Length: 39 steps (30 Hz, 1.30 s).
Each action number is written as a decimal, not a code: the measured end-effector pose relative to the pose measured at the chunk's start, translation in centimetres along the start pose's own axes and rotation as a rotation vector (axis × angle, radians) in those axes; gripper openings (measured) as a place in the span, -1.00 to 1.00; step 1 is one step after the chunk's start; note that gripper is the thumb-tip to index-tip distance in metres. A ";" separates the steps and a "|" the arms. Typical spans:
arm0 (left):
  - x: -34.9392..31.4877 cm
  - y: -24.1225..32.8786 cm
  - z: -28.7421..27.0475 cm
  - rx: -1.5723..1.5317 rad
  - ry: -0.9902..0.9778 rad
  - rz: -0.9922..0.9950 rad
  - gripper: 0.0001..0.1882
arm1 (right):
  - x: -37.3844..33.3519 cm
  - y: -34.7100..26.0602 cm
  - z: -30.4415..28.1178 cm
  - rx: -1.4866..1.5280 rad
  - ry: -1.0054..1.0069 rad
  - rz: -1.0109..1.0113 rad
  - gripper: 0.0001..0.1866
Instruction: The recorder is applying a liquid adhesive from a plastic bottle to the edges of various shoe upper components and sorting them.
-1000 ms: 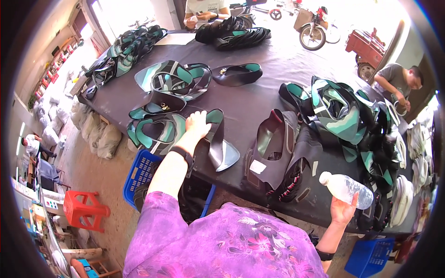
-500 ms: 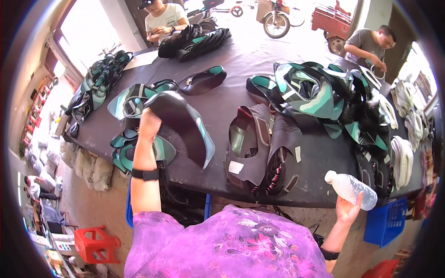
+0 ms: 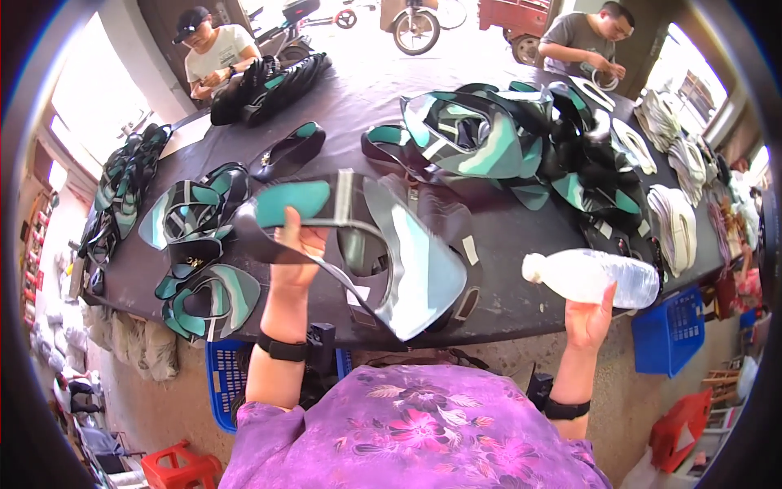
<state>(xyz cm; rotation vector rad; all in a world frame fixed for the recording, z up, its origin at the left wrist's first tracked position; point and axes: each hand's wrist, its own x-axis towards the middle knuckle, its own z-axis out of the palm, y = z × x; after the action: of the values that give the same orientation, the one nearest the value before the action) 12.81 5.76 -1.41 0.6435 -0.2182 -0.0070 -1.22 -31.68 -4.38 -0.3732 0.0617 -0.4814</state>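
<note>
My left hand grips a black shoe upper with a teal and pale blue lining, raised over the near part of the table; its lining faces up and it is slightly blurred. In my right hand, a clear plastic bottle with a whitish cap lies on its side above the table's front edge, my thumb against it. Left of the raised upper are more teal-lined uppers in a small pile. Dark brownish uppers lie partly hidden behind it. A single upper rests farther back.
A heap of teal-lined uppers covers the table's right half, beside white strap bundles. Blue baskets and red stools stand on the floor. Two people work at the far side; motorbikes and a red cart are outside.
My left hand has swung the upper rightward and turned it so its lining shows. The bottle is now higher and more level in my right hand. The whole view has shifted.
</note>
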 end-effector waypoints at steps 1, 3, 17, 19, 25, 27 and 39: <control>-0.6 -1.3 -1.1 -0.022 0.006 -0.030 -0.74 | 0.2 0.4 0.3 -0.043 -0.044 -0.024 -0.54; -1.9 -3.6 -4.0 -0.017 0.043 -0.095 -0.76 | 0.5 2.0 1.9 -0.204 -0.093 -0.023 -0.54; -3.6 -5.0 -7.9 -0.271 0.072 -0.137 -0.71 | 0.7 13.4 8.7 -0.848 -0.550 0.084 -0.64; -3.7 -4.9 -7.9 -0.278 0.065 -0.139 -0.71 | 0.5 13.7 9.0 -0.963 -0.574 0.086 -0.63; -3.7 -5.3 -9.5 -0.303 0.121 -0.112 -0.72 | -0.5 11.6 8.6 -1.165 -0.630 -0.024 -0.69; -3.8 -5.3 -9.6 -0.308 0.124 -0.112 -0.72 | -1.3 11.1 8.3 -1.173 -0.618 -0.033 -0.68; -4.0 -5.5 -9.1 -0.297 0.156 -0.132 -0.71 | -2.3 11.1 3.9 -0.907 -0.448 0.463 -0.65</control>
<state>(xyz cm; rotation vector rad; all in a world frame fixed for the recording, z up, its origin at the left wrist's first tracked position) 11.12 7.04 -12.62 0.3591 -0.0221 -0.1144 2.16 -20.18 -4.84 -1.3141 -0.0744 0.1302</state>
